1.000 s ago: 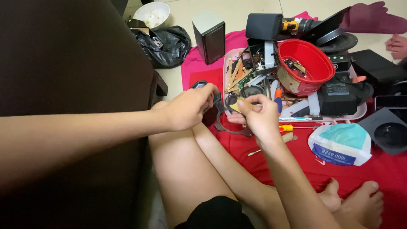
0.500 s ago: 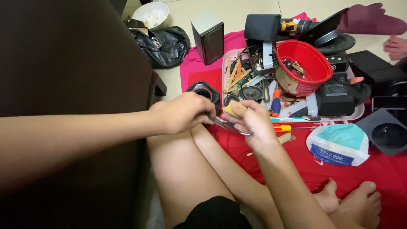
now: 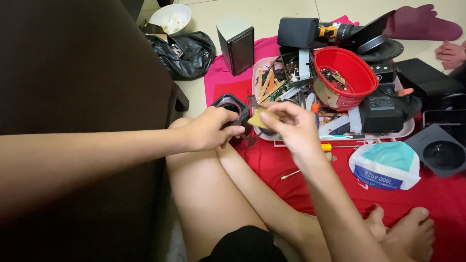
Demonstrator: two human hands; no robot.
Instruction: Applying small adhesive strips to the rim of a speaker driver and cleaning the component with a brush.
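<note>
Head view looks down at a person sitting on the floor with bare legs folded. The left hand (image 3: 209,130) comes in from the left on a long, almost straight arm, knuckles up, and its fingers are curled tight around a small black part (image 3: 232,107) with a round hole in it. The right hand (image 3: 293,127) comes up from the bottom on a bent arm, with the wrist lifted and the palm turned down. Its thumb and fingers pinch a small flat tan piece (image 3: 262,119), which sits between the two hands and right next to the black part; I cannot tell if the two things touch. Both hands float just above a red cloth (image 3: 310,189) spread on the floor. Just past the right hand is a pale tray (image 3: 407,130) full of sticks, tools and bits. A red bowl (image 3: 345,73) sits on the tray, farther away from the right hand. To the right of the right hand, on the cloth, lie a small screwdriver with a yellow handle (image 3: 326,146) and a white and blue bag (image 3: 386,165). Far beyond the left hand stand a small dark speaker box (image 3: 237,44), a black plastic bag (image 3: 184,53) and a white bowl (image 3: 172,18).
</note>
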